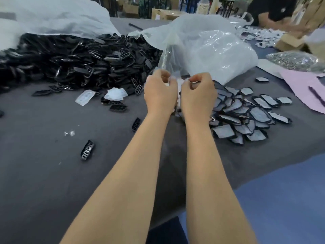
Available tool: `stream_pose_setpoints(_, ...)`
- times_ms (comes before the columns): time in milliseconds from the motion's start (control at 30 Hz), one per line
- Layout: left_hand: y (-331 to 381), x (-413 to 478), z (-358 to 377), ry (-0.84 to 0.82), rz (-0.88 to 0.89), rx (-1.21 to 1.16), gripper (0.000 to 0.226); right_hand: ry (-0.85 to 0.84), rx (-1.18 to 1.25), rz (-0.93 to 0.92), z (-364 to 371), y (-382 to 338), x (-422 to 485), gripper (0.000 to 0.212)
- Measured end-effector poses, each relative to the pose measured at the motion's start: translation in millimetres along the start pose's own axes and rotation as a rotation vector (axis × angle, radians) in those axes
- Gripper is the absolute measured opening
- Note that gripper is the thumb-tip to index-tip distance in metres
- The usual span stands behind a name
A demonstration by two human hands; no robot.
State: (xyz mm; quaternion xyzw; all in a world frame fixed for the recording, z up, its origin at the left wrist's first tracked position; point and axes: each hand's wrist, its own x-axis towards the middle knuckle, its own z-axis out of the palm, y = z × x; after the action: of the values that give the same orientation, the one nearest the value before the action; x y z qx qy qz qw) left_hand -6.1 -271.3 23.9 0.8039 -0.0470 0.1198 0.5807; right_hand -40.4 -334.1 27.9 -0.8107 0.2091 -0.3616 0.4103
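1. The work here is putting black parts into little clear bags. A heap of filled bags [246,115] lies on the bench [44,173] just to the right of the hands, so many are done.
2. A much bigger heap of loose black parts [79,62] lies on the left, spilling out from under a white sack [52,16]. I think a lot is left to do, far more than is done.
3. Two empty bags [116,94] and a few stray black parts lie on the bench near that heap.
4. The left hand [161,92] has its fingers curled in. It pinches one side of a small clear bag [179,86].
5. The right hand [197,95] is curled the same way and pinches the other side of that bag.
6. The small clear bag is up off the bench, right between the two hands. It is in front of a big clear sack [211,50].
7. The hands hide most of the small bag, so I cannot tell if a black part is inside it yet. My guess is that this one is just being filled or closed.
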Motion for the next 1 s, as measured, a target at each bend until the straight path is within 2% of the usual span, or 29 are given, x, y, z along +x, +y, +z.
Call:
stream_pose_setpoints(133,-24,14,-61,0.168,-0.051,-0.046,0.014,-0.234,0.076,-0.043,51,-34,-31,0.011)
stream_pose_setpoints(300,-61,23,-138,0.358,-0.168,-0.051,0.013,-0.563,0.041,-0.14,115,-75,-71,0.021)
stream_pose_setpoints(433,-90,30,-193,0.533,-0.275,-0.159,0.016,-0.761,-0.019,-0.235,156,-105,-103,0.032)
stream_pose_setpoints(533,-104,34,-214,0.624,-0.337,-0.258,0.016,-0.788,-0.228,-0.293,173,-109,-111,0.035)
stream_pose_setpoints(600,-111,37,-223,0.661,-0.366,-0.301,0.017,-0.752,-0.327,-0.248,178,-107,-112,0.038)
stream_pose_setpoints(667,-116,39,-228,0.695,-0.374,-0.323,0.017,-0.702,-0.352,-0.223,181,-107,-114,0.041)
stream_pose_setpoints(767,-119,42,-235,0.757,-0.354,-0.331,0.018,-0.663,-0.289,-0.31,192,-117,-123,0.04)
stream_pose_setpoints(1000,-128,44,-273,0.955,-0.301,-0.33,0.025,-0.93,-0.15,-0.541,232,-146,-158,0.042)
